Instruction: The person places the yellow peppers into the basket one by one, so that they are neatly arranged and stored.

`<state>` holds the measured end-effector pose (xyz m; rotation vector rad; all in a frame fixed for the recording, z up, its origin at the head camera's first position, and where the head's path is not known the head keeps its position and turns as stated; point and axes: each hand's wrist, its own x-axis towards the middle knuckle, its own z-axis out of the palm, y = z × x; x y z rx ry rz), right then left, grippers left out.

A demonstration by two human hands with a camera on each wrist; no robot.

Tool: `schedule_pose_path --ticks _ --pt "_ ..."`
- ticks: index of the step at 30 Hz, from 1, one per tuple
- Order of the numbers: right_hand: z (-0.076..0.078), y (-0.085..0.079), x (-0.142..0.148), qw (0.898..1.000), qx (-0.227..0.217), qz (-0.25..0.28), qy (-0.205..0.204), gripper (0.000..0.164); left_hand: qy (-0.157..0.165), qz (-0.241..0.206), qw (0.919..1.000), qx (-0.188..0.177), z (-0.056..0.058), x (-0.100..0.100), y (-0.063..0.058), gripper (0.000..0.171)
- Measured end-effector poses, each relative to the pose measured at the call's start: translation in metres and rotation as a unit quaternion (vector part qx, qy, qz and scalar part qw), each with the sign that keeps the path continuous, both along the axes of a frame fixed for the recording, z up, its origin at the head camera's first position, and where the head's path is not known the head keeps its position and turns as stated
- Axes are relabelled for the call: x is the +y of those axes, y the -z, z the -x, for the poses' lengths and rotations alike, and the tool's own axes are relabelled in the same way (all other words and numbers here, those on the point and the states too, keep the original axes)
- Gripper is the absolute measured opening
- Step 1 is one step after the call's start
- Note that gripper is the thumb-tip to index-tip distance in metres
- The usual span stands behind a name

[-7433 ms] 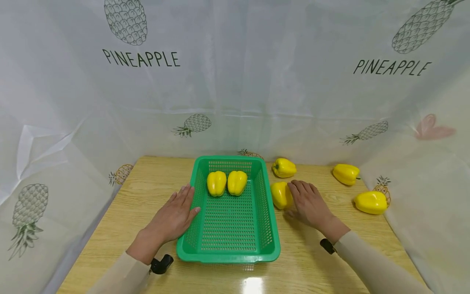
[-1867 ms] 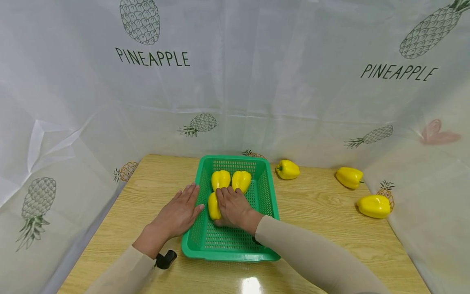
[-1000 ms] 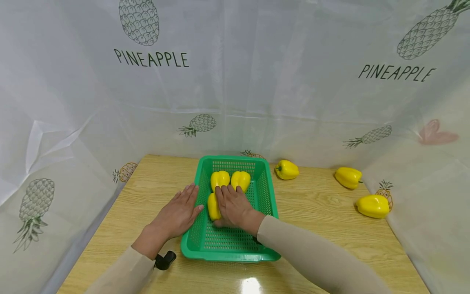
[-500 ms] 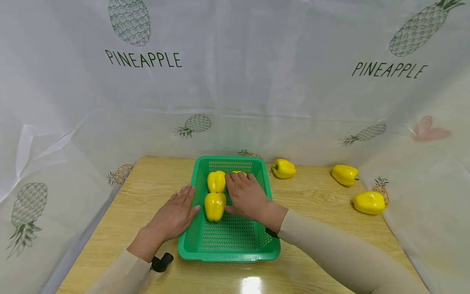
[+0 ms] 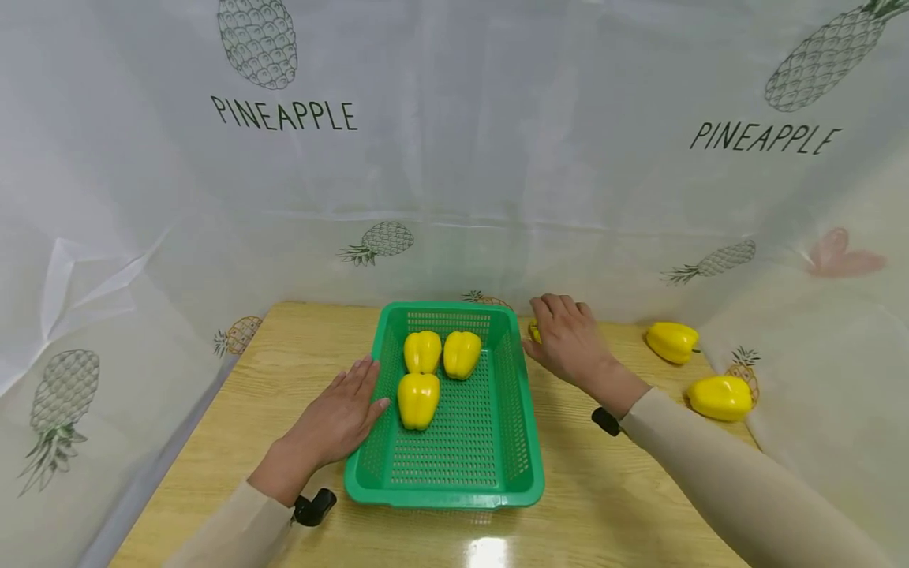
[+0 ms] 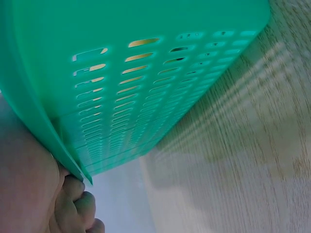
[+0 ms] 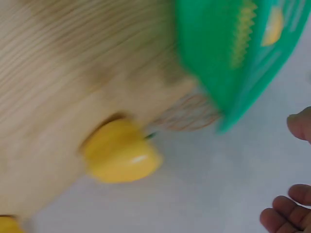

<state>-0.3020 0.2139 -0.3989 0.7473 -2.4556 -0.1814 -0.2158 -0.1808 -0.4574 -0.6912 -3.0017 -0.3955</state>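
Three yellow bell peppers (image 5: 419, 401) lie inside the green plastic basket (image 5: 443, 499), two side by side at the back and one in front on the left. My left hand (image 5: 337, 414) rests flat on the basket's left rim, its fingers straight. Beyond the basket's right side, my right hand (image 5: 571, 343) hovers above another yellow bell pepper (image 5: 534, 330), mostly hidden under it in the head view. The right wrist view, blurred, shows that bell pepper (image 7: 121, 151) on the table, apart from the spread thumb and fingers (image 7: 286, 213).
Two more yellow bell peppers (image 5: 720, 397) lie at the table's right edge, one behind the other. A pale plastic sheet (image 5: 454, 158) printed with pineapples hangs behind and on both sides of the wooden table (image 5: 234, 442).
My right hand has set a bell pepper from the table into the basket's left side, touched the back right one, then moved out to the right. The left hand has stayed on the rim.
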Motion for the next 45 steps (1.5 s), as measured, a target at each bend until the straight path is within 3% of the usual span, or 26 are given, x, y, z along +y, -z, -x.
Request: schedule_pose_path --ticks 3,6,12,22,31,45 --pt "0.012 0.012 0.024 0.999 -0.020 -0.002 0.029 0.075 0.001 0.004 1.0000 0.001 0.001 0.000 0.000 0.068" --pt "0.021 0.025 0.042 0.996 -0.068 -0.010 0.061 0.080 0.002 0.007 1.0000 -0.002 0.002 0.001 0.001 0.068" --pt "0.036 0.043 0.059 0.984 -0.142 -0.022 0.100 0.085 0.000 0.010 0.9999 -0.005 0.003 0.001 0.001 0.068" --pt "0.064 0.063 0.064 0.979 -0.173 -0.028 0.107 0.092 -0.005 0.008 0.9999 -0.007 0.001 0.001 0.000 0.068" --pt "0.081 0.071 0.059 0.972 -0.206 -0.029 0.106 0.093 -0.006 0.015 0.9999 -0.001 0.002 0.002 0.001 0.068" --pt "0.078 0.083 0.056 0.966 -0.225 -0.060 0.113 0.080 -0.009 0.009 0.9999 -0.005 0.001 0.003 0.000 0.068"
